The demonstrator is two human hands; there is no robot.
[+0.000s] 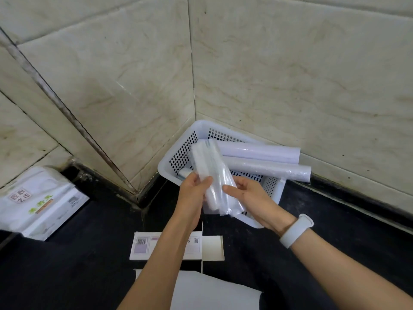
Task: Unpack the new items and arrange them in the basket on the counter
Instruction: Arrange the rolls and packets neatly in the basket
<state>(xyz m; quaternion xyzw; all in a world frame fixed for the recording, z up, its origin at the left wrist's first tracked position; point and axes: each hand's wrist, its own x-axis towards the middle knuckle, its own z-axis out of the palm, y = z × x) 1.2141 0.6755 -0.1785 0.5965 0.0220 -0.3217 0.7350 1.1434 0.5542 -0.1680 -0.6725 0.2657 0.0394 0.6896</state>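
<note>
A white perforated plastic basket (178,151) sits in the corner of the black counter against the tiled walls. Two long white rolls lie across it: a smooth one (257,151) at the back and a bubble-textured one (268,170) in front, both sticking out over the right rim. Above the basket's near side I hold a clear-wrapped bundle of white items (212,173) with both hands. My left hand (192,193) grips its left edge, thumb on top. My right hand (248,195), with a white wristband, holds its right side from below.
An opened white shipping box (210,245) with a barcode label lies flat on the counter (335,231) below my arms, a white sheet (212,291) nearer still. A white printed package (38,200) sits at the left. Tiled walls close off the back and left.
</note>
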